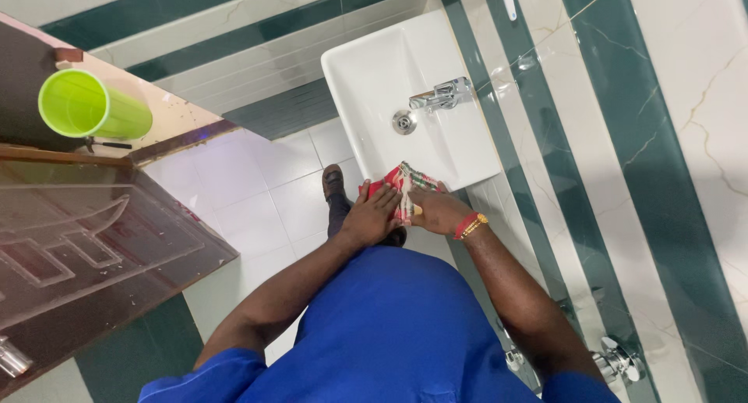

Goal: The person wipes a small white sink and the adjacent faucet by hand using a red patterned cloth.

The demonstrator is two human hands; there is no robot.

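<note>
A red, green and white checked cloth [405, 183] lies bunched on the near rim of a white wash basin [374, 76]. My left hand [372, 214] grips the cloth's red left side. My right hand [438, 210], with red and gold bangles at the wrist, holds its right side. Both hands press together on the cloth at the basin's edge. A chrome tap [441, 97] sits on the basin's right side, with the drain [403, 121] just left of it.
A brown door [86, 239] stands open at the left, with a lime green mug [89, 107] above it. The walls carry white and dark green tiles. My sandalled foot [335, 186] rests on the white floor tiles. Chrome valves [619, 362] sit low on the right wall.
</note>
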